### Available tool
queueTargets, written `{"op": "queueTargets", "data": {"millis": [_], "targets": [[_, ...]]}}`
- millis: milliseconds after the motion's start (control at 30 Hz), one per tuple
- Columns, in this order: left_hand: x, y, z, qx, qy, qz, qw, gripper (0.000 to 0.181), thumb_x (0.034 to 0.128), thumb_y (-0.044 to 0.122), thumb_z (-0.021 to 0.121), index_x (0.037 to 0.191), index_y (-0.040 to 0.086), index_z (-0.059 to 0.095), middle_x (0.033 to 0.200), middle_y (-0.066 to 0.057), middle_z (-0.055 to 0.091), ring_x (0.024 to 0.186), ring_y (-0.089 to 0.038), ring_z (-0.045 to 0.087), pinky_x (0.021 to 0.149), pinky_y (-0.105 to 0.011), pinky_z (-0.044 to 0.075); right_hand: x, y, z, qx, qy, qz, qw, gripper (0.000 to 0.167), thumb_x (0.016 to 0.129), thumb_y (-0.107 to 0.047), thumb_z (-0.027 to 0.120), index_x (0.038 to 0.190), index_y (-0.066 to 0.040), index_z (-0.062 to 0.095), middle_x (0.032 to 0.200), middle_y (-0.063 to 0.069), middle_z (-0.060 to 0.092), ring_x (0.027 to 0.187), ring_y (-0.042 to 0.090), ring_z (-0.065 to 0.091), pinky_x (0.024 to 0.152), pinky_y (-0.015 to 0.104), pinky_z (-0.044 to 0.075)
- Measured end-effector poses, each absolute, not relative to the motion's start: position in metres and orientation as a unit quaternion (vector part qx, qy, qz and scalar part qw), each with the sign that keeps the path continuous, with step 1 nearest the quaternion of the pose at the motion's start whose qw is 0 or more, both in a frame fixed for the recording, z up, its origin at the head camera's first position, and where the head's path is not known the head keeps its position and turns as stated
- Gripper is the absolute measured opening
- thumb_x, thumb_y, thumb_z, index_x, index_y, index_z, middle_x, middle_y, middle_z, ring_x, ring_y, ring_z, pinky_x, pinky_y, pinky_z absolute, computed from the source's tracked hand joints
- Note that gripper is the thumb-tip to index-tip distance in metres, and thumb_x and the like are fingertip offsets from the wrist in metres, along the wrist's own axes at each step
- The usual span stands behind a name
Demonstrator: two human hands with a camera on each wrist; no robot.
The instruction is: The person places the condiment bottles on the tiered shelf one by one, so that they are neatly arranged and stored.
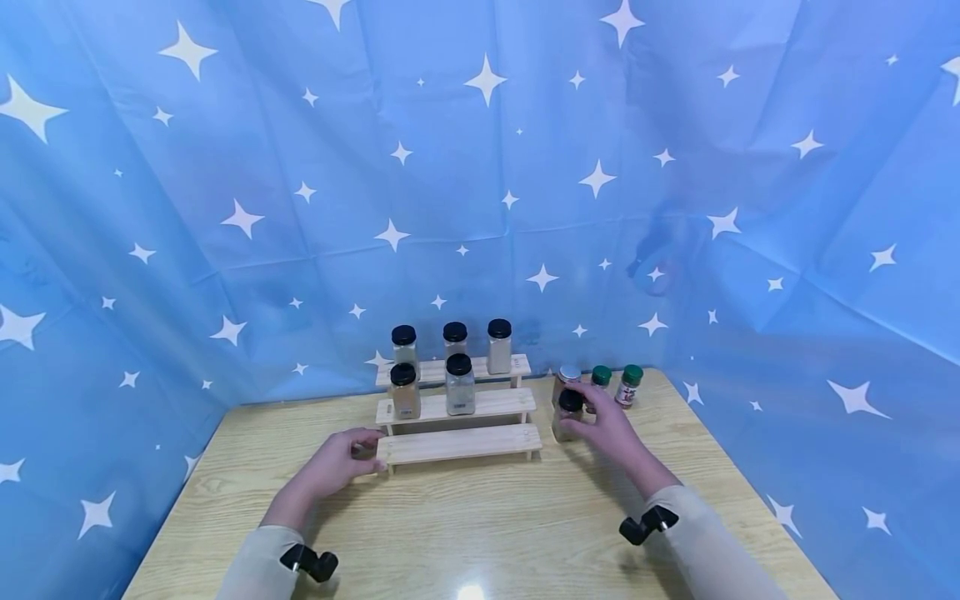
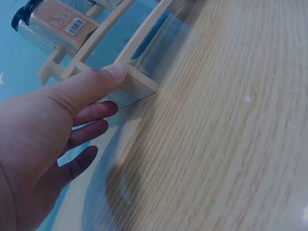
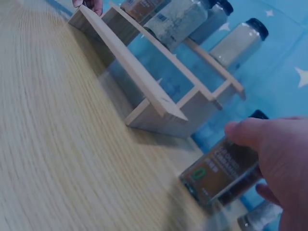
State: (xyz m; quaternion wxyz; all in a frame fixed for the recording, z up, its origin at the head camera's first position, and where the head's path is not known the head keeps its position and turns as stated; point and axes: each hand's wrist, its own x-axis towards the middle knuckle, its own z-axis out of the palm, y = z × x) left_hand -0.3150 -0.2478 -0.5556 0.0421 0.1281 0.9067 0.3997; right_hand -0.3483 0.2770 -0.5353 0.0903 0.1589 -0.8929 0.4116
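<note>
A three-tier wooden rack (image 1: 459,446) stands near the back of the table. My left hand (image 1: 341,462) holds the left end of its lowest tier, thumb on the board's end in the left wrist view. Three black-lidded jars stand on the top tier, among them a white one (image 1: 499,347); an orange jar (image 1: 406,398) and a pale jar (image 1: 460,387) are on the middle tier. The lowest tier is bare. Right of the rack, my right hand (image 1: 611,425) grips a black-lidded jar of brown powder (image 3: 222,166), tilted in the right wrist view, its fingers partly hidden behind it.
Behind the right hand stand a jar with a pale lid (image 1: 569,373) and two green-lidded jars, one at the right (image 1: 629,387). A blue curtain with white stars (image 1: 480,208) hangs behind the wooden table (image 1: 450,533).
</note>
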Motion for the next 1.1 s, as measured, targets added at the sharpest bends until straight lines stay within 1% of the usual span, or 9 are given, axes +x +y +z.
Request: {"op": "queueTargets", "data": {"millis": [200,433,600,833,1100], "targets": [[-0.315,-0.248,-0.556,0.123,0.909,0.396,0.042,0.053,0.0933,0.029,0.093,0.141,0.012,0.075,0.125,-0.004,0.074,0.120,-0.030,0.068,0.107,-0.059,0.056,-0.348,0.278,-0.543,0.152,-0.888,0.427,0.076,0.076,0.097,-0.010,0.087,0.163,-0.010,0.050,0.163,0.024,0.051,0.146,0.047,0.053,0.115,0.064,0.050],[-0.316,-0.248,-0.557,0.124,0.909,0.396,0.038,0.053,0.0932,0.028,0.093,0.140,0.011,0.075,0.125,-0.005,0.075,0.120,-0.032,0.069,0.107,-0.059,0.056,-0.348,0.278,-0.552,0.163,-0.882,0.433,0.087,0.076,0.099,-0.007,0.084,0.164,-0.012,0.046,0.161,0.027,0.050,0.143,0.049,0.055,0.113,0.064,0.053],[-0.316,-0.249,-0.558,0.130,0.908,0.396,0.036,0.055,0.0924,0.029,0.093,0.141,0.010,0.075,0.125,-0.005,0.075,0.120,-0.032,0.069,0.107,-0.059,0.057,-0.349,0.277,-0.556,0.161,-0.880,0.437,0.092,0.073,0.101,-0.008,0.083,0.164,-0.014,0.046,0.162,0.025,0.050,0.144,0.047,0.055,0.111,0.062,0.054],[-0.318,-0.250,-0.559,0.133,0.907,0.397,0.036,0.054,0.0936,0.030,0.093,0.141,0.012,0.075,0.125,-0.004,0.075,0.120,-0.030,0.069,0.107,-0.058,0.057,-0.349,0.277,-0.560,0.158,-0.867,0.463,0.095,0.073,0.100,-0.007,0.083,0.164,-0.016,0.048,0.164,0.024,0.048,0.147,0.048,0.052,0.107,0.059,0.059],[-0.317,-0.249,-0.558,0.129,0.910,0.393,0.042,0.055,0.0932,0.031,0.093,0.141,0.012,0.075,0.127,-0.005,0.074,0.121,-0.032,0.069,0.107,-0.059,0.056,-0.349,0.280,-0.557,0.149,-0.864,0.472,0.090,0.072,0.100,-0.011,0.084,0.163,-0.020,0.051,0.163,0.022,0.051,0.145,0.045,0.054,0.107,0.056,0.059]]}}
